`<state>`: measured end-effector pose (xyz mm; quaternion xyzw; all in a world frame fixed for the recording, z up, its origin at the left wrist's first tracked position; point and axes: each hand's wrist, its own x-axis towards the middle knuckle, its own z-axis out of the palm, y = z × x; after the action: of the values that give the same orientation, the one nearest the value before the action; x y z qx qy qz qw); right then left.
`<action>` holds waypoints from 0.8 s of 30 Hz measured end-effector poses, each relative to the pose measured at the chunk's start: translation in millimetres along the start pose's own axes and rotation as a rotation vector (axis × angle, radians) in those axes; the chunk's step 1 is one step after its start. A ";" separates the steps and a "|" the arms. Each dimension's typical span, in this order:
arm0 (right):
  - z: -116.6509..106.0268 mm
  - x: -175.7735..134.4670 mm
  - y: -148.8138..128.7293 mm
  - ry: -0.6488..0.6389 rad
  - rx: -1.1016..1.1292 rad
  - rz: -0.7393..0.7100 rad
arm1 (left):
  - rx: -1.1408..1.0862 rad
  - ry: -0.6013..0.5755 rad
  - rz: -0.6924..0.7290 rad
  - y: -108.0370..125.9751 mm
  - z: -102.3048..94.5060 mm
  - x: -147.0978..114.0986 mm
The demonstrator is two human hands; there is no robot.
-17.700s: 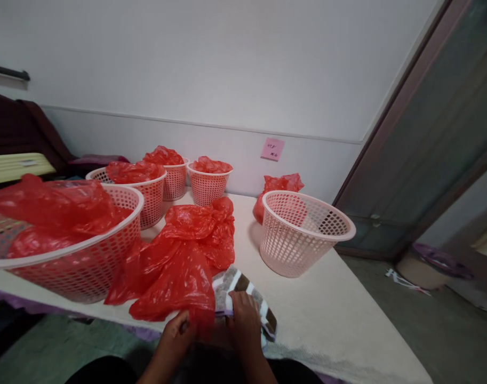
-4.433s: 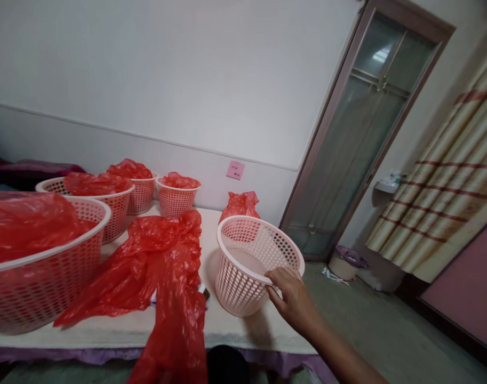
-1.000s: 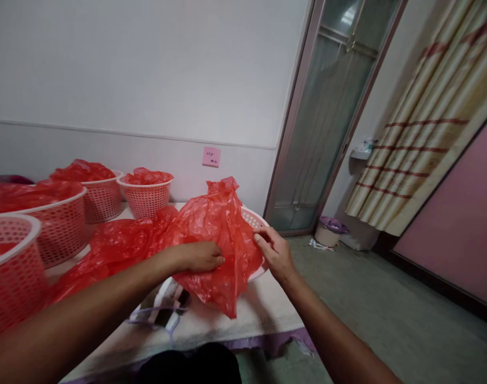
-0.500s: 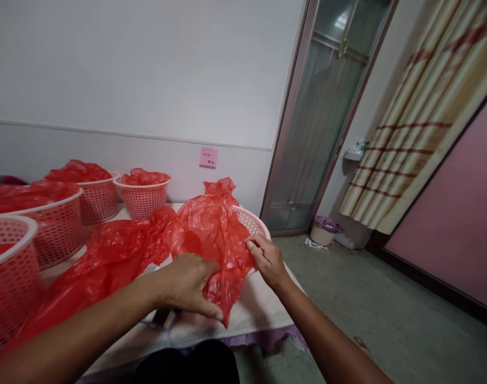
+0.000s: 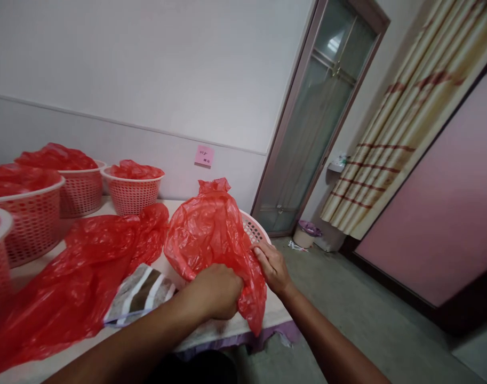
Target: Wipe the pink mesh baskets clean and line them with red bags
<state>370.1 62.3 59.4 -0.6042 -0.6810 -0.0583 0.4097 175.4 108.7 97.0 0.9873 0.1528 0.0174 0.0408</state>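
A red plastic bag (image 5: 209,213) is draped over a pink basket (image 5: 256,228) with a white perforated wall showing at its right. Curled into a fist, my left hand (image 5: 221,290) presses on the near side of the bag, its fingertips hidden in the film. At the right rim, my right hand (image 5: 272,266) pinches the edge of the bag, and the bag's loose corner hangs down between both hands. To the left lies another crumpled red plastic bag (image 5: 91,261), beside a striped grey, brown and white cloth (image 5: 141,290).
Several pink baskets, such as this one (image 5: 133,193), stand on the left with red bags in them. A pink note (image 5: 204,156) sticks to the wall. On the floor at the right is a small bin (image 5: 306,234), below the curtain (image 5: 371,138) and glass door (image 5: 307,122).
My left hand has closed from a spread grip into a fist and moved right along the bag. The bag's loose corner has shifted right. More of the striped cloth shows as the view turned.
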 end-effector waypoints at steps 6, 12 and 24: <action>6.6 13.7 6.9 -0.013 -0.048 0.032 | -0.029 0.040 -0.018 -13.9 0.4 10.4; 16.9 26.9 4.2 -0.010 -0.047 0.036 | -0.048 0.066 -0.087 -29.4 -2.4 6.1; 25.8 38.0 19.0 0.023 0.015 0.044 | -0.022 0.109 -0.214 -30.4 -4.4 13.7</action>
<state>376.6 111.6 58.4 -0.6153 -0.6632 -0.0509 0.4231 179.1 142.0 99.0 0.9624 0.2592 0.0683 0.0449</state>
